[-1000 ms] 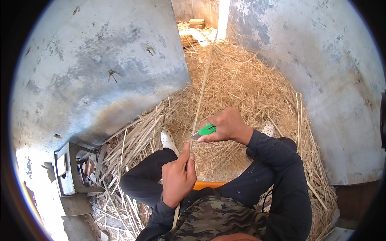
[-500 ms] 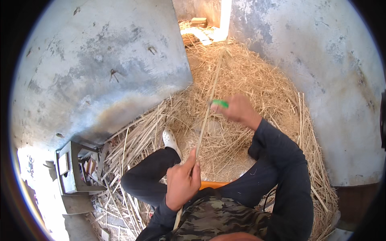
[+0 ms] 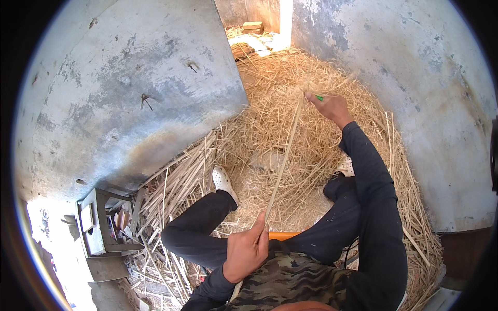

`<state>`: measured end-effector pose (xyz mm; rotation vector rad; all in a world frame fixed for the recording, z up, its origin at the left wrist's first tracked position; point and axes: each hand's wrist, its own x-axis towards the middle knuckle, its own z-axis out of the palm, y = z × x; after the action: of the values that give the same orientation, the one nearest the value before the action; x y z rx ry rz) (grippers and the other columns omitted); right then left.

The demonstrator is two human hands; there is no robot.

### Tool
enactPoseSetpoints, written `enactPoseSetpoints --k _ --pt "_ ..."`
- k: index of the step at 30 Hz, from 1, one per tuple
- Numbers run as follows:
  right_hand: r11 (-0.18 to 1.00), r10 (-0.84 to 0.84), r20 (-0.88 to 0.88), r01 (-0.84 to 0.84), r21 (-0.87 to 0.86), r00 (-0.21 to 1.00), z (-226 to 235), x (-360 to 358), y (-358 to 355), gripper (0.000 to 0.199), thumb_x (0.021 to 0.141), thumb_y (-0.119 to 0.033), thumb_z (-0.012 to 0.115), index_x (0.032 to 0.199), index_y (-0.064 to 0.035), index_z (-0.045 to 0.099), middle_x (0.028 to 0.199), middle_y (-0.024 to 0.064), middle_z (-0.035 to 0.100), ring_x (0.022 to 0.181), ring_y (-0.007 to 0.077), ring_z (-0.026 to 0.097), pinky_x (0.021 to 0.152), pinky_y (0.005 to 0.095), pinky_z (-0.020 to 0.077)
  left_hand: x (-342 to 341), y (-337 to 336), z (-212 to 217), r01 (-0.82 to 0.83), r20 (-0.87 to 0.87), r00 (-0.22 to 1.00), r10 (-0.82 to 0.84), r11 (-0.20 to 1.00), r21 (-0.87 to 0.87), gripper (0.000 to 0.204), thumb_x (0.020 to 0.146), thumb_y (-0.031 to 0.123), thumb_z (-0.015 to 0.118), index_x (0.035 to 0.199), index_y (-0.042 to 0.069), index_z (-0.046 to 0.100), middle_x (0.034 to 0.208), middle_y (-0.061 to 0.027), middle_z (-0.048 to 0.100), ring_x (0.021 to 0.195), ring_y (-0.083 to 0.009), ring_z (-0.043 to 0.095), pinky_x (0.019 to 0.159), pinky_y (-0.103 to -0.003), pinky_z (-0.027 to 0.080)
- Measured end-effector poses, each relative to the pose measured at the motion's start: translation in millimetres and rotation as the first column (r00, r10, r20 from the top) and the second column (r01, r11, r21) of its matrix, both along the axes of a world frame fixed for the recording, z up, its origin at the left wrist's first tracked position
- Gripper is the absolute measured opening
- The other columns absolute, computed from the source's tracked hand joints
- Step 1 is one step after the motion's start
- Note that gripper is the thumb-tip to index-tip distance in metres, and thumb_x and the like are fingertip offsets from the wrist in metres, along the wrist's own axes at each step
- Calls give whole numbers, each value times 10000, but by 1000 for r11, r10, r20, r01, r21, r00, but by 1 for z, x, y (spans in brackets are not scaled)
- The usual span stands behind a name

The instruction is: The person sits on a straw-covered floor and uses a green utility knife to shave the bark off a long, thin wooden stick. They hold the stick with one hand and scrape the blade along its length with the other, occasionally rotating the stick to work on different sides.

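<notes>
A floor (image 3: 467,249) between grey walls carries a deep heap of straw (image 3: 270,119), with a small grey crate (image 3: 98,228) at its edge

Straw pile (image 3: 311,135) is showing pale yellow-tan, long stalk (image 3: 282,160) the same. Tool tip (image 3: 318,97) is showing green. Sleeve (image 3: 371,181) and trousers (image 3: 207,228) are reading black — shirt (image 3: 290,282) camouflage green-brown. Shoe (image 3: 224,181) is showing white, orange object (image 3: 282,236) at the lap — walls (image 3: 129,93) mottled grey.
</notes>
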<state>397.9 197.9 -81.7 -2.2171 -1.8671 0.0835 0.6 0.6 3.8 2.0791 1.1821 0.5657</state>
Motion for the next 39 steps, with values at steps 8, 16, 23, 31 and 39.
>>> enactPoseSetpoints --k 8,16,23,31,39 --pt "993 -65 -389 22 -113 919 7 -55 -3 844 827 -829 301 449 -85 421 418 9 335 388 162 369 386 361 289 5 25 -37 -26 283 948 146 921 -389 386 960 148 540 1306 -22 519 489 -33 446 386 -105 411 421 -261 304" --pt "893 450 -55 -448 53 891 40 -168 -90 803 792 -834 358 624 -110 661 441 73 482 395 234 517 391 369 383 6 52 -37 177 568 694 443 659 -731 377 1011 185 460 1347 17 496 511 62 370 415 -12 315 401 -181 263" --pt "867 498 -97 -497 39 861 32 -171 -77 601 801 -783 436 969 -299 751 526 111 575 459 280 580 430 386 432 2 45 -25 8 494 785 373 791 -612 396 994 144 499 1360 -5 485 603 95 371 514 4 303 461 -182 247" --pt "870 484 -106 -465 163 869 28 -165 -78 752 791 -797 438 652 -107 703 430 74 480 390 228 505 397 365 378 2 38 -16 -80 373 891 258 899 -431 407 972 120 525 1324 -78 482 725 62 455 611 -4 319 499 -191 276" --pt "873 482 -184 -451 187 857 38 -162 -77 796 813 -806 375 625 -97 681 408 49 458 375 203 489 384 365 384 1 36 -1 -73 326 914 241 890 -451 397 972 94 513 1318 -97 475 851 -19 605 709 -19 446 616 -188 396"
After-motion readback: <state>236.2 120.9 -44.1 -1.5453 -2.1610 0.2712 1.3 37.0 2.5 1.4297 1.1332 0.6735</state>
